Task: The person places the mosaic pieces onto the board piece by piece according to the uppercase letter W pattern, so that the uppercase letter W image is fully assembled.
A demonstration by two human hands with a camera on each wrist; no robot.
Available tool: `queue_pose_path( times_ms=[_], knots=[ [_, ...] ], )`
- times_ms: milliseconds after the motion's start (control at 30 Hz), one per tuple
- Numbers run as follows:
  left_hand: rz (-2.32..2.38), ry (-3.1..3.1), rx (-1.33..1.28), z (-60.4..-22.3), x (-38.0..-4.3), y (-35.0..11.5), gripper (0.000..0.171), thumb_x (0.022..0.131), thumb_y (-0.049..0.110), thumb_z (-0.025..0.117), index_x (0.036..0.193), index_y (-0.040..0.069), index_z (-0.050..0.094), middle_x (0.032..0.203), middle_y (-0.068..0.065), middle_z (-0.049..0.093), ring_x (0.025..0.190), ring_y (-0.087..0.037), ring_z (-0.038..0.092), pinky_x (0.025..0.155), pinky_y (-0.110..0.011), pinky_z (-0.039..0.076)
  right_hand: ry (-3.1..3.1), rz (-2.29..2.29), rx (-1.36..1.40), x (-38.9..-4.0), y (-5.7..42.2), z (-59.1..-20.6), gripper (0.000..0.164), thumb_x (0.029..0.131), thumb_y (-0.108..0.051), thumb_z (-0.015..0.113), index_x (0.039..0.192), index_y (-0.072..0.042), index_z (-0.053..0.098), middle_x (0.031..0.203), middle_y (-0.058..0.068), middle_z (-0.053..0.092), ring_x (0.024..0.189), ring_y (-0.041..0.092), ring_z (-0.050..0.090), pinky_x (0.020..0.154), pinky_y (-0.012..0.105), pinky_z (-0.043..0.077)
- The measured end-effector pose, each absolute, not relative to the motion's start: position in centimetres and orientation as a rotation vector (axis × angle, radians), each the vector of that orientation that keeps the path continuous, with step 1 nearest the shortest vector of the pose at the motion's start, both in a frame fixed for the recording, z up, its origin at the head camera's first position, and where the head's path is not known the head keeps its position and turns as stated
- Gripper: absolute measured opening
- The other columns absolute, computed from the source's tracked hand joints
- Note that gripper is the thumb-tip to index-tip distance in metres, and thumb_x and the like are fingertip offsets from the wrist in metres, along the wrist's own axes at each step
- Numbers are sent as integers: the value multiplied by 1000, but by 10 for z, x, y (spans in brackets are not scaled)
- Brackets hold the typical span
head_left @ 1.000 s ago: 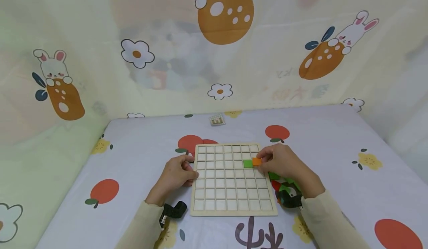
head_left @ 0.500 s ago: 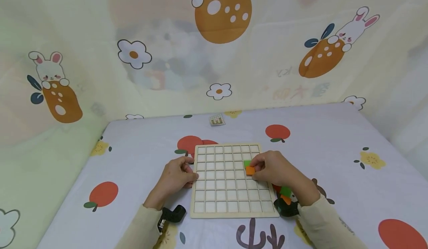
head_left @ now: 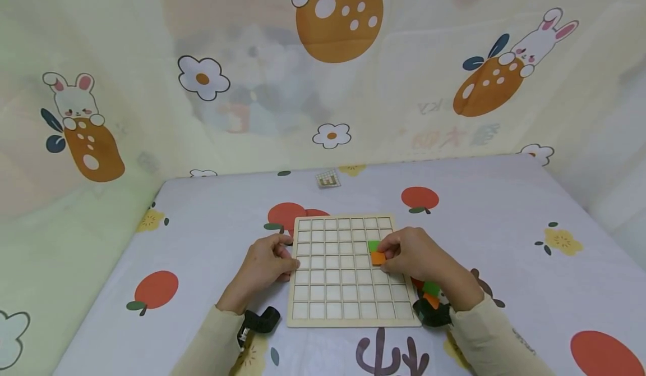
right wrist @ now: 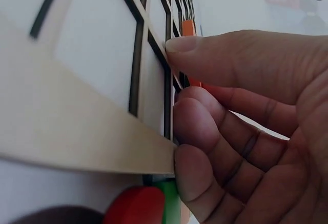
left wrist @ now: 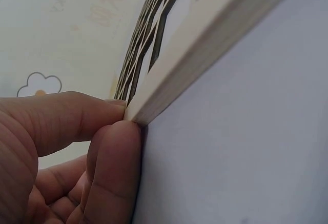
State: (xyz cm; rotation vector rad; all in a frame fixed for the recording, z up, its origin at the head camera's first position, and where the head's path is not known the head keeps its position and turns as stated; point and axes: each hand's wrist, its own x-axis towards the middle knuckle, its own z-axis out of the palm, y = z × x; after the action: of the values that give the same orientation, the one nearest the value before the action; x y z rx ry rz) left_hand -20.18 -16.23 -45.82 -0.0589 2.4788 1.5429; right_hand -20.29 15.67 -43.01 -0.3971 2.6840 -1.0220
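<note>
Tile (orange) (head_left: pixel 378 258) pinched in R hand (head_left: pixel 418 254) nr green tile (head_left: pixel 373 246); L hand (head_left: pixel 264 261) pinching board (head_left: pixel 333 278) edge.

Orange tile (head_left: pixel 378 258) — partly hidden (right hand (head_left: pixel 418 255)); card (head_left: pixel 328 179) — details tiny.

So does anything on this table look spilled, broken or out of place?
Nothing looks spilled or broken; the grid board seems intact. Only the loose coloured pieces look untidy, jumbled by its right edge and partly hidden from view.

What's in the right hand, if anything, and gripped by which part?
The right hand pinches the orange tile by its right edge in the head view.
</note>
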Motion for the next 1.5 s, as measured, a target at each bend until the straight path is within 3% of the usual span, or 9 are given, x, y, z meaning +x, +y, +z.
queue_pose_path(
  times_ms=[1233,1500],
  knots=[
    [1529,2507,-28,-459,-203,-161,48,86,2,81,131,0,64,83,-8,63,60,-14,62,57,-26,57,2705,-1005,-439,-200,157,-427,24,82,-4,85,105,-5,78,83,-1,64,81,17,57,73,33,50],
    [1553,2487,-28,-459,-200,-162,48,86,1,81,131,-1,64,84,-9,63,60,-15,62,57,-26,57,2702,-1017,-489,-199,158,-427,18,82,-3,85,99,-6,80,86,-2,67,81,15,58,73,31,53]
  ],
)
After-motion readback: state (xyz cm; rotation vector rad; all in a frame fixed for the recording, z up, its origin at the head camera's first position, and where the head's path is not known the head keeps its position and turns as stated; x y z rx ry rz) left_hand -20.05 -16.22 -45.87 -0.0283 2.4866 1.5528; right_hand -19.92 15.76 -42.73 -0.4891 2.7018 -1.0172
